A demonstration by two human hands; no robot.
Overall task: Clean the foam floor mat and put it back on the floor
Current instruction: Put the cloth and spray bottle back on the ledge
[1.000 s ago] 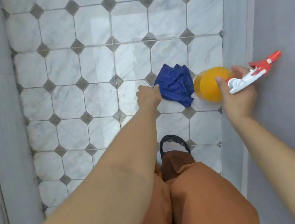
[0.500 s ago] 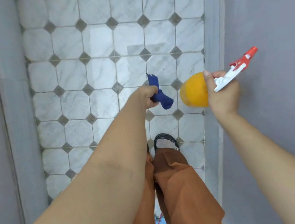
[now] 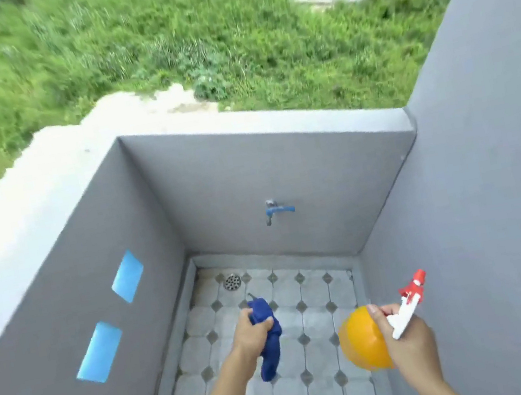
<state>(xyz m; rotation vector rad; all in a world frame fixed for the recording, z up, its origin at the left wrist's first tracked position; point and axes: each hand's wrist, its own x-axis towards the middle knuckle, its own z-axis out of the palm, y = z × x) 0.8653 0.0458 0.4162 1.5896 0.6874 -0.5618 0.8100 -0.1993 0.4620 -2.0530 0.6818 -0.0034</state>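
The left hand clenches a blue cloth that dangles below its fingers, while the right hand wraps the neck of an orange spray bottle, both apparently carried ready for cleaning.

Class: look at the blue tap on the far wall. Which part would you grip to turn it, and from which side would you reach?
Probably the blue lever, which juts sideways to the right of the tap body; the spout points down. Reach straight in from the front, above the drain. Both the left hand and right hand are full, so free one first.
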